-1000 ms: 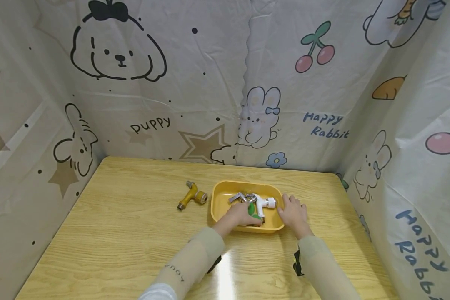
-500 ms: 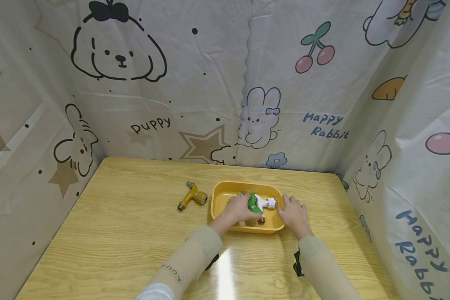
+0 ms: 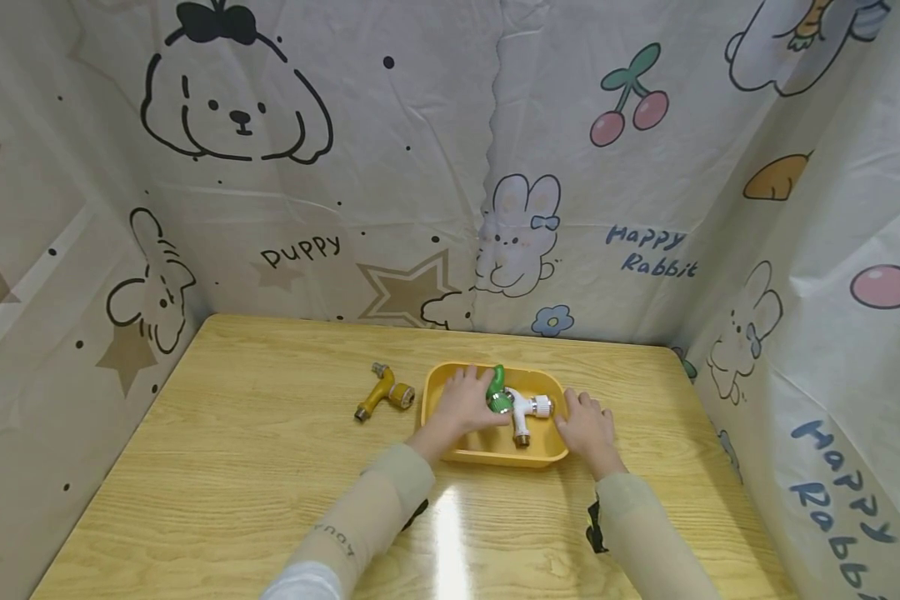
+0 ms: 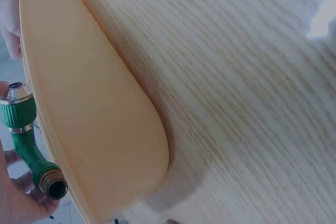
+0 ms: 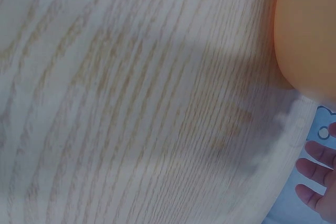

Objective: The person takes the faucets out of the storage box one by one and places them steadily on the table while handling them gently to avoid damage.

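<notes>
The left hand (image 3: 467, 402) grasps a green tap (image 3: 500, 402), which lies on the thumb side of that grip, to its right, over the yellow plastic bin (image 3: 495, 457). In the head view, its curved arm points away from the person and its ribbed knob sits by the thumb. Just right of the grip, inside the bin, lies a white tap (image 3: 521, 408), its ribbed knob to the right and its brass end toward the person. Farther right, the right hand (image 3: 587, 422) is at the bin's right end, its thumb side against the rim, its fingers loose, wrapped around nothing. Left of the grip, just outside the bin, a yellow tap (image 3: 383, 391) lies on the wood-grain table (image 3: 255, 467).

The left wrist view alone shows the hollow threaded mouth (image 4: 54, 184) of the green tap and curled fingers (image 4: 23, 203) behind it; the mouth overlaps the bin's rim there, and whether they touch cannot be told. The right wrist view shows the right hand's spread fingers (image 5: 312, 171) apart from the bin's outer wall.

Counted in sight: three taps (one green, one white, one yellow), one bin, two hands. The printed cloth (image 3: 420, 100) hangs beyond the grip, behind the table.
</notes>
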Demonstrator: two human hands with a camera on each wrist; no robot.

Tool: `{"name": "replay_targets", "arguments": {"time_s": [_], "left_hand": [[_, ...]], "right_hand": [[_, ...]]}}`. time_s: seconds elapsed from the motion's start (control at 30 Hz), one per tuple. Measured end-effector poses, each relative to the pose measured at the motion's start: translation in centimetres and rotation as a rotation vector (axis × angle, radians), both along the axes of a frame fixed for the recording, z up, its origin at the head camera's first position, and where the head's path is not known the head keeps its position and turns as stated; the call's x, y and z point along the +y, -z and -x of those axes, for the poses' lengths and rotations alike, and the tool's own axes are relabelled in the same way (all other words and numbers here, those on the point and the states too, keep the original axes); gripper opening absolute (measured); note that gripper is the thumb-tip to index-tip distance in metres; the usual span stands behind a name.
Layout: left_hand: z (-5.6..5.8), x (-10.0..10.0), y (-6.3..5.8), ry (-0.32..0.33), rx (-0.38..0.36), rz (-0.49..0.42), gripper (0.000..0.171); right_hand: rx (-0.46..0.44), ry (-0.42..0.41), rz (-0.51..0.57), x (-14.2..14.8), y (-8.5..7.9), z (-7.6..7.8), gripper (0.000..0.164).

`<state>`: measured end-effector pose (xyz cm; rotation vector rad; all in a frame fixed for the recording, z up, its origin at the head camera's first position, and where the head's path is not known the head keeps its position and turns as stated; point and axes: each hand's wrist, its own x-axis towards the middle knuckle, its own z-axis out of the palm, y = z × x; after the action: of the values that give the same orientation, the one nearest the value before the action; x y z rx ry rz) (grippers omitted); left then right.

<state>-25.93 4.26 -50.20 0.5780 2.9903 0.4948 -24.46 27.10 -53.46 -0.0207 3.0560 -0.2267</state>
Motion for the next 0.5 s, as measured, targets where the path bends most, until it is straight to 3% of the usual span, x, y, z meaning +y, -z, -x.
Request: {"name": "replay_targets", "arguments": {"time_s": [0.27, 0.5], "left_hand": [[0.9, -1.1, -0.4, 0.011, 0.078, 0.034, 0.080], [1.4, -2.4, -1.1, -0.006, 0.088, 0.054, 0.085]], "right_hand": [[0.004, 0.000, 0.001, 0.0, -0.1, 0.0, 0.047], [-0.006, 0.001, -0.007, 0.0, 0.0, 0.1, 0.047]]}}
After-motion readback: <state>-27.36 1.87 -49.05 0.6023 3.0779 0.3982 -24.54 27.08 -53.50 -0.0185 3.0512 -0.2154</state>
